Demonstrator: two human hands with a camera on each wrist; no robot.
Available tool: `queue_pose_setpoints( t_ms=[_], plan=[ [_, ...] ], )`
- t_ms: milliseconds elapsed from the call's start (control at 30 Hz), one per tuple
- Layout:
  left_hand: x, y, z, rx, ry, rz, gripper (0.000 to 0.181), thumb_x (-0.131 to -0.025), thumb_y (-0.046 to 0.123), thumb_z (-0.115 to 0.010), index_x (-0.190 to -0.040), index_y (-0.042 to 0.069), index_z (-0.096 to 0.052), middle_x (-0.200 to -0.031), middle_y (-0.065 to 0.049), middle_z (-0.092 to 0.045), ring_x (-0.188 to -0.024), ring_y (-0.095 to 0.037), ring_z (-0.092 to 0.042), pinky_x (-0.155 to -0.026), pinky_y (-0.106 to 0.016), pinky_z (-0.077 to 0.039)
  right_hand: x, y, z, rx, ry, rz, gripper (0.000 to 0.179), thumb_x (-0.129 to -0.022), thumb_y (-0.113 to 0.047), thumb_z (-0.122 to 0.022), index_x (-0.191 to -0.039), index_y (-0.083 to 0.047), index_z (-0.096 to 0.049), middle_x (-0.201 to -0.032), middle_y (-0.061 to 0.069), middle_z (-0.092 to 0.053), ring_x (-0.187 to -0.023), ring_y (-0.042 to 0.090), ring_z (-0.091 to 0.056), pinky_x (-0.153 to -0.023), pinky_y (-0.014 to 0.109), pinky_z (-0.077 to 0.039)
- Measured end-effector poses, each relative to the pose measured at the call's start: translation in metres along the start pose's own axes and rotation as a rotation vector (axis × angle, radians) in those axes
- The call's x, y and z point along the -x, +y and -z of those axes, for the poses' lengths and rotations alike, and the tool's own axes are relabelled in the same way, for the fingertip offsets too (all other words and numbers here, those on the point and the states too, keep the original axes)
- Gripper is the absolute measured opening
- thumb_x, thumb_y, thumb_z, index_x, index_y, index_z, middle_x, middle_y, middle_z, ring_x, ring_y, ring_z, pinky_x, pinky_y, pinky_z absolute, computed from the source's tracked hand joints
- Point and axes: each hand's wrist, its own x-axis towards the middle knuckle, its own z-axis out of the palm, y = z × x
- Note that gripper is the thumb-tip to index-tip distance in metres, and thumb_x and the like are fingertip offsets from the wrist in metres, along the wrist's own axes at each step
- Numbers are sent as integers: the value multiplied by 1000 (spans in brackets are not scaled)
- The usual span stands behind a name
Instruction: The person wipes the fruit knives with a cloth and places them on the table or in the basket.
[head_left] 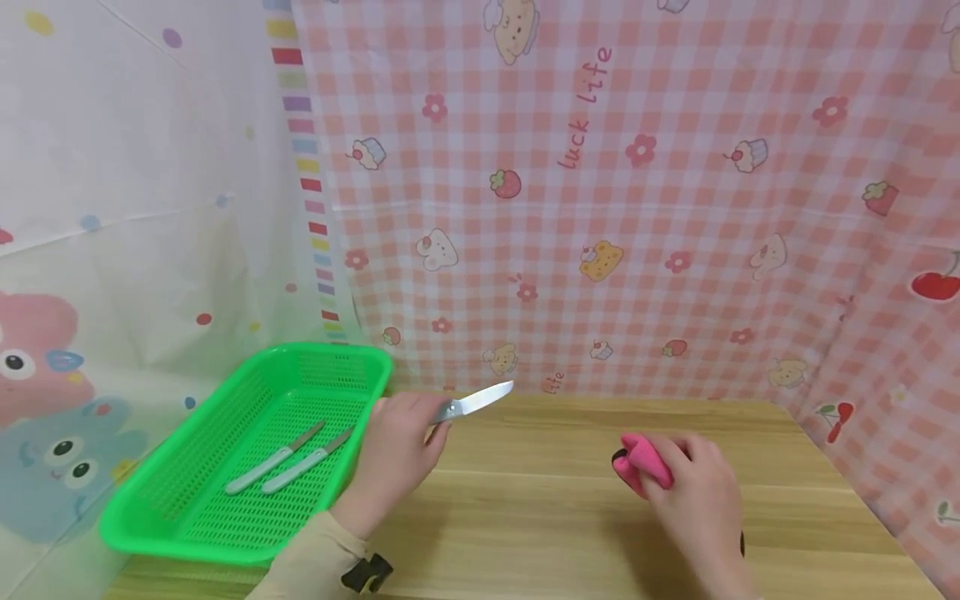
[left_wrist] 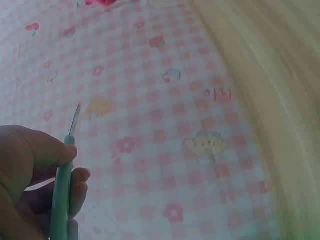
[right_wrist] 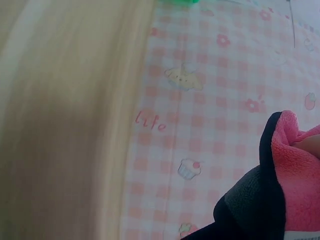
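My left hand (head_left: 399, 446) grips a knife (head_left: 486, 398) by its pale green handle (left_wrist: 61, 200), the blade pointing up and to the right in the head view. In the left wrist view, thumb and fingers are curled round that handle. A folded pink cloth (head_left: 643, 463) with a dark edge is bunched in my right hand (head_left: 697, 492), over the right part of the table. The right wrist view shows the cloth (right_wrist: 302, 182) with its dark grey other side; most of that hand is out of this view. Knife and cloth are apart.
A green plastic basket (head_left: 180, 425) with perforated sides stands at the left. Inside it lie two more knives (head_left: 288, 467) with pale handles, side by side. The wooden table (head_left: 525, 517) ends at a pink checked curtain (head_left: 480, 292) behind; a white printed curtain (head_left: 150, 275) hangs left.
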Motion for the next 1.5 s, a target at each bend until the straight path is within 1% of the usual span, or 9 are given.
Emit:
queue_pose_setpoints(
  t_ms=[233,467,533,700,833,967,1167,1333,1500],
  plan=[
    [-5,-27,30,-40,-53,119,27,-74,1,-82,-98,4,-71,-89,-10,-71,-79,-31,-65,-62,-43,-44,11,17,13,41,-31,-7,31,-64,-10,-84,-93,-6,-74,-85,14,-61,-76,38,-57,-65,52,-43],
    [-9,-63,58,-71,-121,238,23,-77,2,-80,-99,1,-72,-89,-12,-72,-79,-34,-66,-65,-49,-48,17,29,20,47,-34,15,31,-67,-17,-79,-95,-6,-72,-84,15,-60,-74,39,-57,-62,53,-43],
    [-12,-72,65,-71,-162,283,22,-79,3,-78,-100,1,-71,-89,-13,-71,-78,-34,-66,-66,-50,-49,18,31,21,54,-39,4,30,-67,-16,-79,-95,-6,-72,-85,14,-61,-75,39,-57,-62,53,-42],
    [-15,-100,77,-49,-309,430,20,-88,7,-70,-107,-1,-69,-92,-16,-70,-78,-32,-64,-68,-50,-50,19,30,22,71,-47,-22,32,-64,-11,-81,-94,-8,-73,-86,13,-61,-76,37,-57,-62,53,-42],
    [-12,-126,80,-45,-391,532,22,-92,10,-64,-110,-4,-67,-95,-19,-69,-76,-31,-62,-66,-48,-49,19,30,22,76,-51,-28,31,-64,-11,-81,-94,-9,-73,-85,12,-61,-76,37,-57,-62,53,-42],
    [-7,-149,79,-53,-447,607,25,-94,13,-60,-112,-4,-65,-100,-21,-67,-77,-31,-59,-65,-45,-48,19,30,22,77,-47,-25,31,-64,-11,-80,-94,-9,-73,-85,12,-61,-76,37,-57,-61,52,-42],
    [8,-173,73,-70,-497,638,25,-96,15,-58,-108,-6,-64,-96,-22,-67,-77,-33,-60,-65,-48,-49,19,29,20,79,-38,-8,29,-65,-12,-79,-93,-9,-73,-84,13,-61,-74,37,-57,-58,52,-43],
    [24,-189,64,-76,-584,681,27,-95,14,-60,-109,-8,-62,-97,-24,-66,-80,-36,-62,-67,-50,-50,19,26,18,79,-54,-6,31,-65,-15,-80,-95,-9,-73,-85,13,-62,-77,38,-58,-60,54,-44],
    [38,-200,56,-63,-651,705,28,-94,12,-61,-111,-10,-61,-102,-27,-65,-88,-41,-62,-72,-54,-51,20,24,15,66,-62,-26,31,-65,-14,-81,-95,-9,-73,-86,13,-62,-79,38,-58,-63,55,-43]
  ],
)
